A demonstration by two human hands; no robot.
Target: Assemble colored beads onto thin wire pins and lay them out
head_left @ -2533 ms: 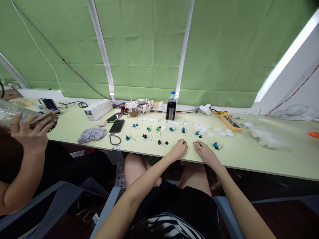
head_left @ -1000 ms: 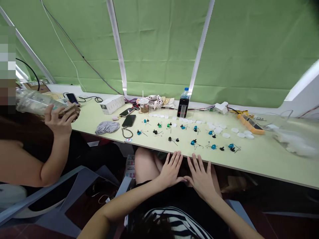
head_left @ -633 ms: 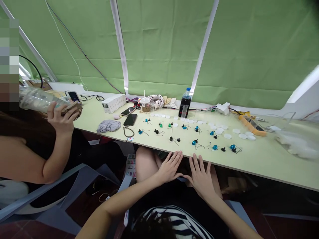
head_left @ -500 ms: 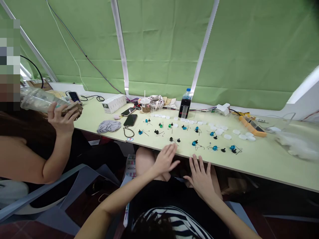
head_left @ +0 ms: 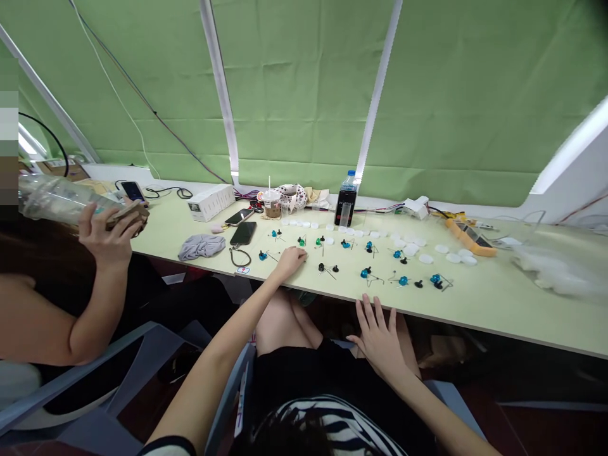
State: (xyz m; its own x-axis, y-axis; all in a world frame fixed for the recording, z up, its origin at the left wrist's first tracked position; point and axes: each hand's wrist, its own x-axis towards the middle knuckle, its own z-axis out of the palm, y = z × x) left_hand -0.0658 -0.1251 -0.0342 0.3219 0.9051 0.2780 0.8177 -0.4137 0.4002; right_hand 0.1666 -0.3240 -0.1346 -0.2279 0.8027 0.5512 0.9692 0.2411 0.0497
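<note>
My left hand [head_left: 291, 263] reaches onto the pale table [head_left: 513, 310], its fingers curled together over the spot of a small black part; what they grip is too small to make out. My right hand [head_left: 377, 326] lies at the table's front edge, fingers spread, holding nothing. Small blue parts with black pieces and thin wires, such as one blue piece [head_left: 365, 273] and another [head_left: 403, 280], are spread over the table. Green pieces [head_left: 301, 242] lie further back. Round white discs [head_left: 426, 258] form a loose row behind them.
A person's hand [head_left: 111, 234] holds a plastic cup [head_left: 57, 199] at the left. Phones [head_left: 244, 233], a grey cloth [head_left: 202, 247], a white box [head_left: 211, 202], a drink cup [head_left: 272, 204], a bottle [head_left: 349, 180] and an orange device [head_left: 470, 238] stand or lie around.
My left hand has moved left and forward from the table's edge onto the parts, and its fingers have closed. My right hand stays spread at the edge. The view has shifted slightly.
</note>
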